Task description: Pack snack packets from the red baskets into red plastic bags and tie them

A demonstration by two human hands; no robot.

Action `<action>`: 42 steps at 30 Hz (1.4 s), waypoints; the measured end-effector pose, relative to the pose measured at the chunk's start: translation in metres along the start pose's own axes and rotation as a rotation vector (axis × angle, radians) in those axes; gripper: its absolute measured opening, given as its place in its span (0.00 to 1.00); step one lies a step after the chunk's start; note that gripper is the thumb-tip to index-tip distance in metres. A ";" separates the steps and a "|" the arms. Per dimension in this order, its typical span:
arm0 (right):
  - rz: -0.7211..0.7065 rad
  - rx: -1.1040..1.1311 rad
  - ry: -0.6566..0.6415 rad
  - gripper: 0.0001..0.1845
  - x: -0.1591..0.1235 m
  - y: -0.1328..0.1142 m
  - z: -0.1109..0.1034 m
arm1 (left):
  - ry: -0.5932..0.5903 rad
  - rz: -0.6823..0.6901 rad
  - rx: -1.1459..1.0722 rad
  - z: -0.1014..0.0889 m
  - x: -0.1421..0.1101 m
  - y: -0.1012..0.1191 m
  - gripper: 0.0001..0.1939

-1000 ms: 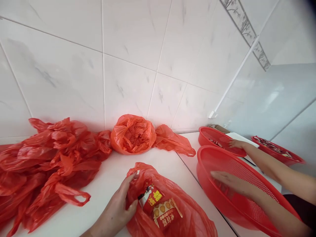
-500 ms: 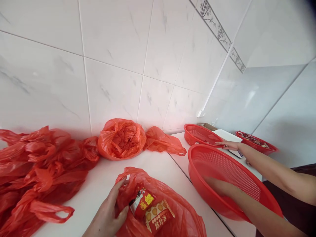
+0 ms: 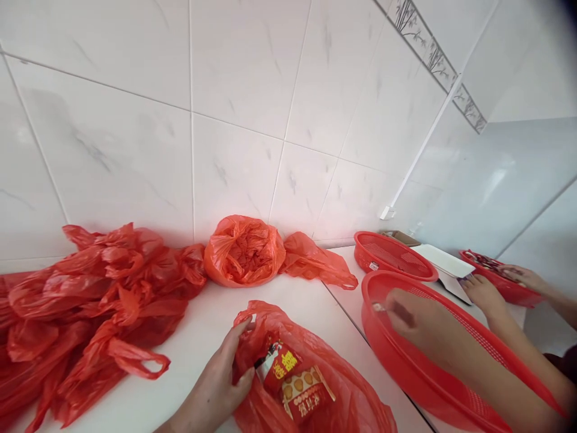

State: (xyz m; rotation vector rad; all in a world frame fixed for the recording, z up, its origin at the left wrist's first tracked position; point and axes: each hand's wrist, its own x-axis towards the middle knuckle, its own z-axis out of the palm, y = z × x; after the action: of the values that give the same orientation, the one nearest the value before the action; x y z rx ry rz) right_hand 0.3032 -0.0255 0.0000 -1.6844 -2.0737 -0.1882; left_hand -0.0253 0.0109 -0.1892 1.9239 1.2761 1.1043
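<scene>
My left hand (image 3: pixel 225 373) grips the left rim of a thin red plastic bag (image 3: pixel 347 391) that lies open on the white table. Inside the bag are a red snack packet with yellow lettering (image 3: pixel 278 364) and a packet with biscuits pictured on it (image 3: pixel 307 391). My right hand (image 3: pixel 412 325) is over the large red mesh basket (image 3: pixel 383 352), its fingers closed on a small wrapped piece (image 3: pixel 378 307) with a whitish end. Its exact kind is too blurred to tell.
Crumpled red bags (image 3: pixel 103 300) pile up at left. A rolled-open bag of bags (image 3: pixel 246 252) stands by the tiled wall. Farther right are a second red basket (image 3: pixel 387 255), a white scale (image 3: pixel 444 261) and a filled basket (image 3: pixel 505 282), with another person's hands (image 3: pixel 487 294) nearby.
My right hand has come up from inside the large basket with a small wrapped piece. The other person's hands have moved right, one to the filled basket. The view has turned left.
</scene>
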 end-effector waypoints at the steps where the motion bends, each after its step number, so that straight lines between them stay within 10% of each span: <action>1: -0.047 -0.032 -0.050 0.11 0.005 -0.004 0.007 | -0.001 0.000 0.007 -0.001 0.000 0.001 0.35; 9: -0.300 -0.167 -0.191 0.07 -0.030 -0.054 0.031 | 0.003 0.022 0.039 -0.004 -0.001 0.009 0.35; 21: -0.654 -0.259 0.101 0.24 -0.120 0.006 0.059 | 0.036 -0.007 -0.059 -0.004 -0.006 0.013 0.30; 26: -0.414 -0.097 0.062 0.09 -0.112 0.011 0.069 | 0.150 -0.048 -0.218 -0.020 0.014 0.040 0.20; 32: 0.341 0.760 0.359 0.12 -0.045 -0.009 0.037 | 0.469 0.159 -0.551 -0.067 0.041 0.127 0.15; 37: 0.489 1.401 0.468 0.15 -0.003 -0.039 0.027 | 0.534 0.343 -0.637 -0.082 0.031 0.181 0.15; 42: 0.557 1.793 0.359 0.20 0.025 -0.061 0.043 | 0.442 0.297 -0.425 -0.078 0.027 0.179 0.16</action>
State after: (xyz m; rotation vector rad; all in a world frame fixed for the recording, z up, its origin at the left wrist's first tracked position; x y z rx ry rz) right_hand 0.2305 -0.0015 -0.0167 -0.7610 -0.6741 1.0966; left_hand -0.0071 -0.0305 0.0026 1.6243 0.8720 1.8638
